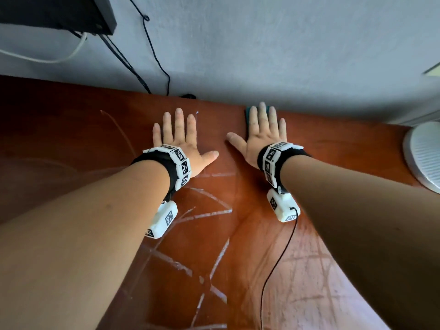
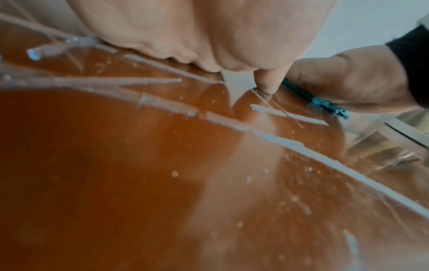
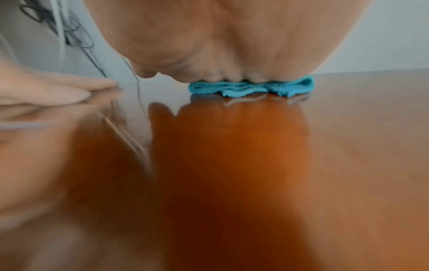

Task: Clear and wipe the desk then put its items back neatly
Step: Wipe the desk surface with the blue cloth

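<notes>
Pressing flat on the reddish desk (image 1: 321,163), the right hand (image 1: 260,136) has its fingers (image 1: 262,113) straight and slightly spread over a folded teal cloth (image 3: 250,89) at 1 o'clock, by the wall edge. At 11 o'clock the left hand (image 1: 183,139) lies palm down, fingers apart, holding nothing. Cracked glass lines (image 1: 212,213) cross the surface toward 6 o'clock.
</notes>
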Demonstrator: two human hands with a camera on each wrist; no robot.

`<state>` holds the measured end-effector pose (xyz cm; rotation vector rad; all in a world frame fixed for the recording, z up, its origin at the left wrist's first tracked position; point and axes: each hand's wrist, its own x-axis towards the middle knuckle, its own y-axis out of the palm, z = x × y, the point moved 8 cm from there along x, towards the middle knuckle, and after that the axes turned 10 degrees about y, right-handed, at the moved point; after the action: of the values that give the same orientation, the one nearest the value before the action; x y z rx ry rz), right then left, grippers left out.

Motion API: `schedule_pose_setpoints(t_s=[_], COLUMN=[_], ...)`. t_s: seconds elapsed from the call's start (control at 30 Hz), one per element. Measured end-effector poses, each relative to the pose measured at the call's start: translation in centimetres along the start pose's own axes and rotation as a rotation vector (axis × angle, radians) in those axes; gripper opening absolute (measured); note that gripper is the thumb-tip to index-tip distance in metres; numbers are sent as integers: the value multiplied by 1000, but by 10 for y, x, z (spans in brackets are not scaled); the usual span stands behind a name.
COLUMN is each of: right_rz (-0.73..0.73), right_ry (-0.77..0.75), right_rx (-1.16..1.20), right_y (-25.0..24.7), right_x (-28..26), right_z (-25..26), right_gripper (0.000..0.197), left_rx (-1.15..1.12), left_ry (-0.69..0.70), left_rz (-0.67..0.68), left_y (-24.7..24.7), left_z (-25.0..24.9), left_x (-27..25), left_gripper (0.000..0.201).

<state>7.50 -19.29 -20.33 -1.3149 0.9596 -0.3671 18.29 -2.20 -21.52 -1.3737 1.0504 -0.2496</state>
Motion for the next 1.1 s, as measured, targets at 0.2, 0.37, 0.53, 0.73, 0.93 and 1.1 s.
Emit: schedule_pose_setpoints(t_s=[0.2,0.37,0.53,0.73,0.93,1.1], right_rz=[59,108,141,109,104,89], right_ry=[-2,-35,-29,-73,-119,-148], right_rx=[15,34,41,11,-18,-88], right_y=[28,56,70,56,29,11], right_x=[-75,-143,-168,-128,-69,-27], right_z=[10,24,35,36,41,44], right_gripper=[97,98,99,95,93,91], left_rx=[23,16,-9,-35,-74,-72], left_ry=[15,29,46,59,36,28], left_rz=[-38,-30,-13,-42,-79,-98], left_y=[-1,-5,-6,-5,-5,-6], left_z=[-3,-5,0,-2,-1,-2], left_x=[2,-1,0,-1,-1,-2], left_gripper=[111,105,96,91,93,90])
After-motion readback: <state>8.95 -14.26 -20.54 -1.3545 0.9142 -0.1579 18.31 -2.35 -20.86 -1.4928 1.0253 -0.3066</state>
